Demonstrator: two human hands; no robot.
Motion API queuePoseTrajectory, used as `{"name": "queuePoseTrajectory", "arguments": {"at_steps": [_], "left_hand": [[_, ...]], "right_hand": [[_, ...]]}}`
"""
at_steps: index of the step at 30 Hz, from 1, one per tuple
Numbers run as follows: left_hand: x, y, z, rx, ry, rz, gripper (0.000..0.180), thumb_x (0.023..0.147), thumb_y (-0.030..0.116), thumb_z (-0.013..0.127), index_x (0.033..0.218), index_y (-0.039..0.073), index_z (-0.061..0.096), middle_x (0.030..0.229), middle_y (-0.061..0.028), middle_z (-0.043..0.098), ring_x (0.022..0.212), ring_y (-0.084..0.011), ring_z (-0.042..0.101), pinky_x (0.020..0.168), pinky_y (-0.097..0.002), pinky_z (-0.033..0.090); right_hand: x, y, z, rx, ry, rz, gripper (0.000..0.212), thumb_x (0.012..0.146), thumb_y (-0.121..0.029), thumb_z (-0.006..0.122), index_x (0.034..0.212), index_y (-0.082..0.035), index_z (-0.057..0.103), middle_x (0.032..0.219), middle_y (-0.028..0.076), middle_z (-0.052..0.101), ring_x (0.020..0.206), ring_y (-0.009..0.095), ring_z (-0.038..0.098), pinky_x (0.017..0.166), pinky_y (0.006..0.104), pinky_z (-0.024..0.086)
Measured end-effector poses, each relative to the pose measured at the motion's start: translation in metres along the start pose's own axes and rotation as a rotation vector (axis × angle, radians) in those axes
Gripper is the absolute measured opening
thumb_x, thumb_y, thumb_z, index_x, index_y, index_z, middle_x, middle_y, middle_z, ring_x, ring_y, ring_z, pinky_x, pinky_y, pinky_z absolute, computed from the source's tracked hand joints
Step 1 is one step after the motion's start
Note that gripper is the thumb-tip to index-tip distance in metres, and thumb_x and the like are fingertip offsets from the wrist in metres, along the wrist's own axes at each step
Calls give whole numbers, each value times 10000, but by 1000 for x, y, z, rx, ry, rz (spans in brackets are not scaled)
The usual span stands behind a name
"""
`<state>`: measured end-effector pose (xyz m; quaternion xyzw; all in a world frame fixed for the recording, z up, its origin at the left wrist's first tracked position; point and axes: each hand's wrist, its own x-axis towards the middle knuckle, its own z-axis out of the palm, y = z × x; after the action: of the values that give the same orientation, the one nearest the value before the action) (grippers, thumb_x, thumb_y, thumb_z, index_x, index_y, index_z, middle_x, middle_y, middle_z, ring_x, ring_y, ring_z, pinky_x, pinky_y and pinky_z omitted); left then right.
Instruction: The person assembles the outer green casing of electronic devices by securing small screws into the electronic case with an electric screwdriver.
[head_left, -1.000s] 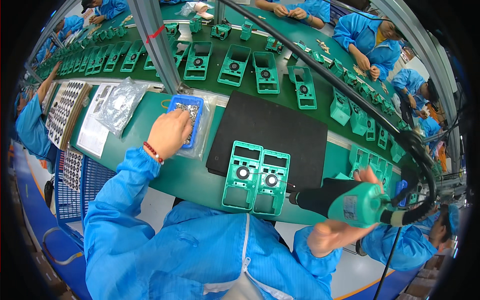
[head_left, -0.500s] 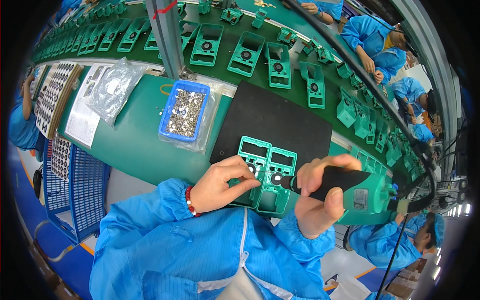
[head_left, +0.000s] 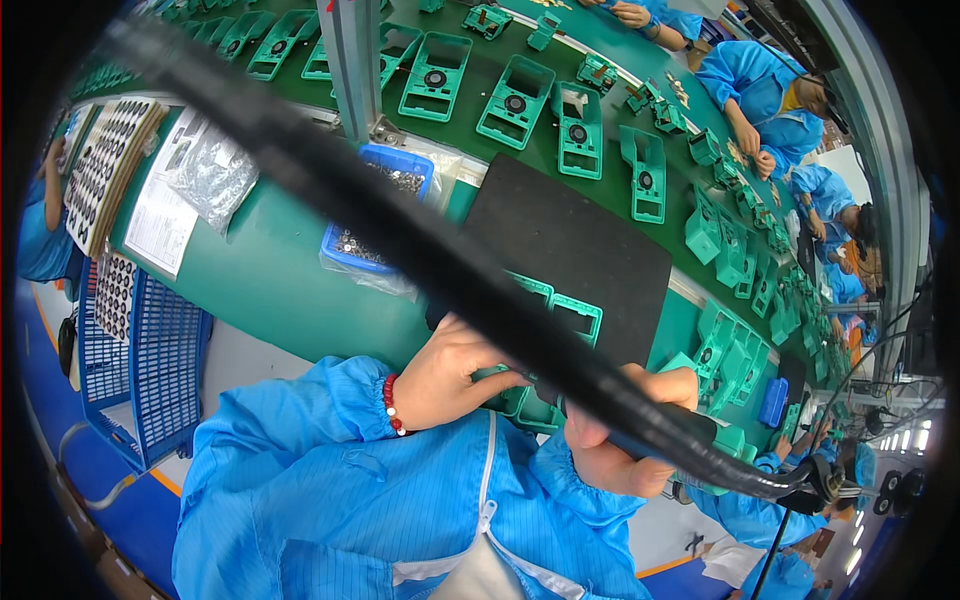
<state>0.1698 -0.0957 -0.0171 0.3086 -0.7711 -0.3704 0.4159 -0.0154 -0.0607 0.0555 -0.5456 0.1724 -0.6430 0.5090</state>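
Two green cases (head_left: 580,303) lie side by side at the mat's (head_left: 575,220) 6 o'clock, partly hidden by a cable (head_left: 400,232) crossing in front. The left hand (head_left: 450,372) curls at their 8 o'clock, though I cannot tell whether it pinches anything; the right hand (head_left: 622,440), at 5 o'clock, wraps around a driver (head_left: 735,442).

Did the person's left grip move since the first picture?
Yes. Judged against the blue tray, the left grip moved off it, rightward and closer to the blue jacket.
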Motion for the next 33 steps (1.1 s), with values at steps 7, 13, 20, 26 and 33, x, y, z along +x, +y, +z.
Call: {"name": "queuePoseTrajectory", "arguments": {"at_steps": [7, 13, 20, 26, 33], "left_hand": [[-2, -1, -1, 41, 4, 46, 161, 778, 160, 791, 925, 125, 734, 860, 17, 643, 853, -172, 589, 757, -335, 377], [-4, -3, 0, 29, -5, 87, 202, 754, 146, 802, 946, 119, 745, 892, 35, 664, 863, -163, 587, 763, -328, 374], [-9, -12, -1, 82, -8, 184, 339, 727, 175, 822, 1044, 101, 728, 1003, 12, 673, 921, -180, 600, 801, -338, 391], [30, -40, -62, 417, 167, 46, 373, 813, 154, 730, 1150, 34, 621, 1096, -145, 629, 986, -328, 617, 814, -414, 485], [34, -88, -128, 1070, -290, -280, 120, 806, 112, 721, 912, 58, 701, 941, -107, 638, 978, -288, 614, 828, -414, 469]], "right_hand": [[2, 1, -1, 9, -47, -24, 601, 830, -310, 834, 1195, 4, 474, 822, 103, 609, 679, 193, 590, 630, 354, 489], [7, 1, 2, -18, -69, -46, 625, 828, -378, 817, 1181, 4, 472, 790, 102, 600, 667, 189, 586, 612, 340, 482], [8, -8, 1, -3, -109, 128, 668, 769, -321, 868, 1223, -21, 482, 842, 111, 624, 731, 206, 604, 684, 386, 492], [-7, 28, -7, -108, 90, 101, 517, 835, -275, 832, 1141, -29, 495, 792, 96, 602, 702, 190, 570, 651, 355, 475], [-2, 61, 0, -423, 326, 106, 556, 889, -547, 684, 1019, -56, 459, 604, 38, 502, 497, 124, 433, 468, 280, 364]]}}
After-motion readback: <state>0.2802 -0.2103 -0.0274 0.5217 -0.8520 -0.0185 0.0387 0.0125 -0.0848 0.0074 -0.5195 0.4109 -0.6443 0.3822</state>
